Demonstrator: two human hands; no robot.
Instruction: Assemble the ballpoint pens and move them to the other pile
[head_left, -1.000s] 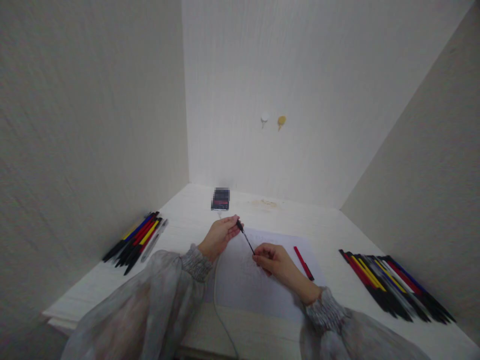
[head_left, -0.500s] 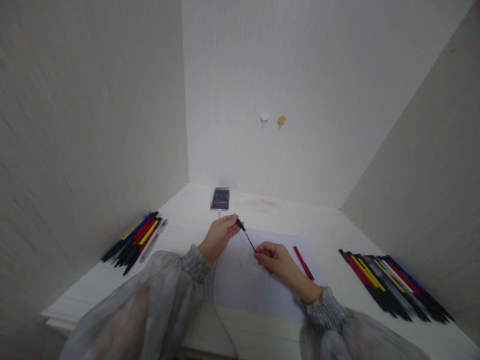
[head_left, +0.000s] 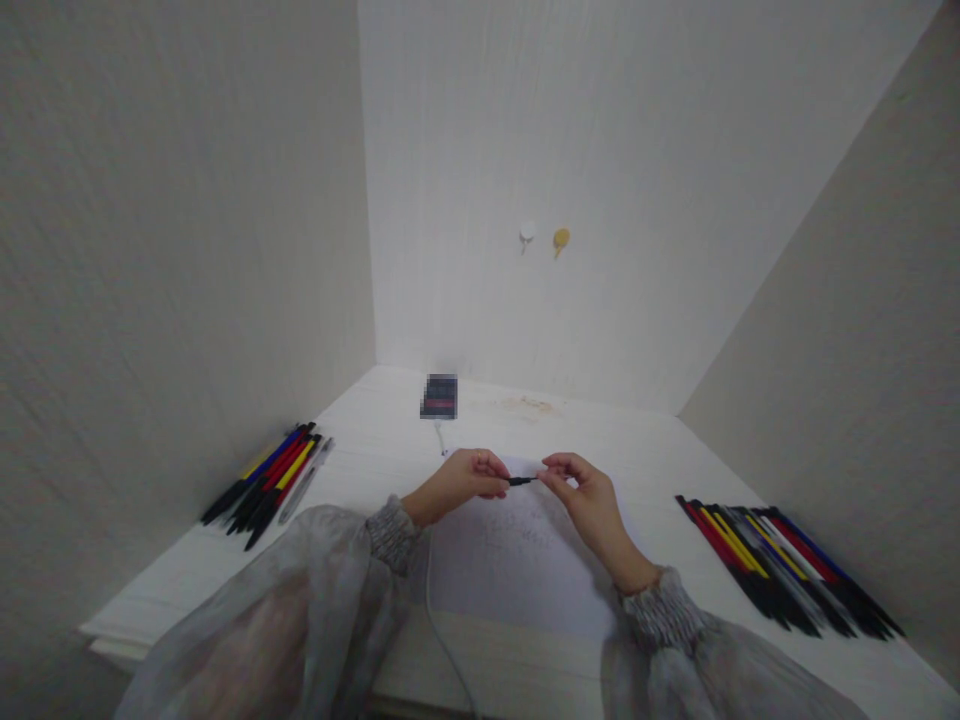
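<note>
Between my hands, above a sheet of paper (head_left: pixel 517 580), is a black pen part (head_left: pixel 520 481) held nearly level. My left hand (head_left: pixel 469 475) is closed, its fingertips pinching the left end of the black part. My right hand (head_left: pixel 589 500) is closed too, with thumb and forefinger at the thin refill end on the right. The refill is mostly hidden by the fingers. Faint handwriting shows on the paper below. The red pen barrel on the paper cannot be seen now; my right hand and forearm cover that spot.
Several pens (head_left: pixel 270 480) in mixed colours lie in a pile at the left. A row of several pens (head_left: pixel 787 565) lies at the right. A phone (head_left: pixel 439 397) with a white cable (head_left: pixel 442 640) is at the back. Two hooks (head_left: pixel 561 238) hang on the back wall.
My right hand has moved up and right, and my left hand slightly down and right. The pen part has turned from slanting to nearly level, and less of the refill shows.
</note>
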